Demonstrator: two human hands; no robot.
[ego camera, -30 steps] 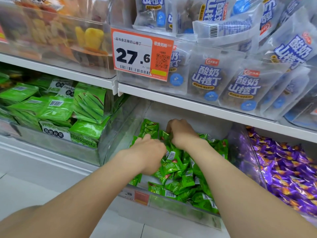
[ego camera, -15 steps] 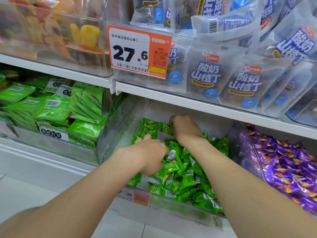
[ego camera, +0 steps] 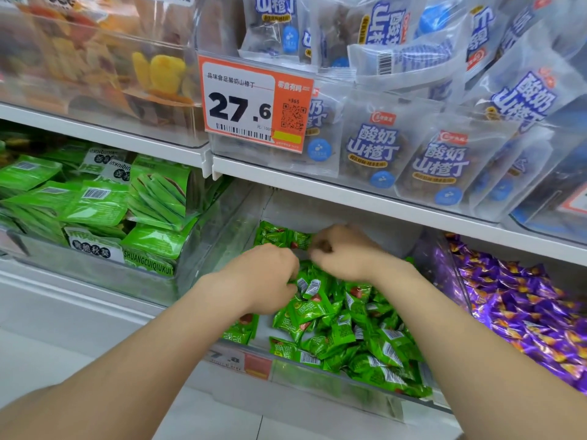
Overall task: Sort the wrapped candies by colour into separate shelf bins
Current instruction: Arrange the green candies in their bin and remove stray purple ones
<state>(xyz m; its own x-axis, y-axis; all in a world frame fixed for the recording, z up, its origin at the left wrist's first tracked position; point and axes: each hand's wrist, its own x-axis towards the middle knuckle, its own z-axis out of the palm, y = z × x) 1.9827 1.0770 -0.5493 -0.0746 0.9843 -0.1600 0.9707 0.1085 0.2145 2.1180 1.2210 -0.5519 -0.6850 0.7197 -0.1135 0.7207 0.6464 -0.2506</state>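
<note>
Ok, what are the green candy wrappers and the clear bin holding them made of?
The small green candy wrappers look like thin glossy plastic film: crinkled, with bright highlights. The see-through shelf bin looks like rigid clear plastic, perhaps acrylic: its contents show through the slightly hazy wall.

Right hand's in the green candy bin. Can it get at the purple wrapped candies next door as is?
Probably yes, not straight across: the clear plastic divider wall stands between the right hand and the purple wrapped candies. That bin looks open on top, so lifting over should work.
</note>
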